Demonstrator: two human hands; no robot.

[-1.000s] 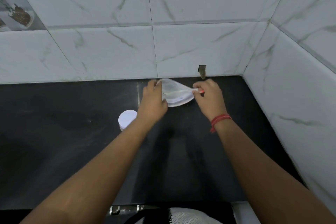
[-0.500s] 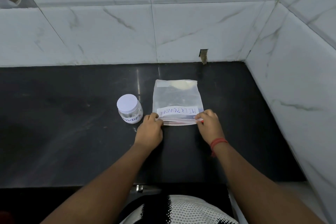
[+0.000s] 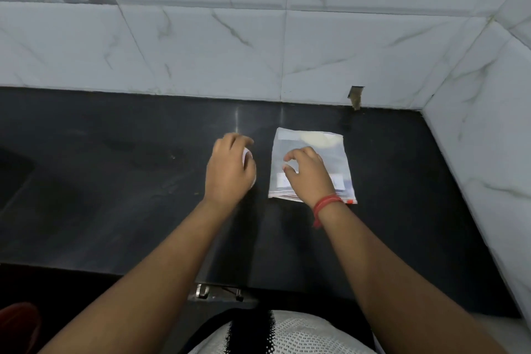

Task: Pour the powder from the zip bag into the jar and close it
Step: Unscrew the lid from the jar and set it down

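A clear zip bag (image 3: 333, 152) lies flat on the black counter (image 3: 115, 181), with pale powder gathered at its far end and a white label near its zip edge. My right hand (image 3: 309, 172) hovers over the bag with curled, parted fingers and holds nothing. The small jar with the white lid (image 3: 247, 156) stands just left of the bag. My left hand (image 3: 230, 169) covers it from above and the fingers wrap around it; only a sliver of lid and side shows.
White marble tiles form the back wall (image 3: 258, 37) and the right wall (image 3: 488, 152), closing the counter into a corner at right. The counter's front edge has a metal latch (image 3: 202, 292). A sink-like dip darkens the far left.
Both hands have let go of the bag's zip edge. My left hand moved left onto the jar; my right hand rose above the bag, which stays flat on the counter.
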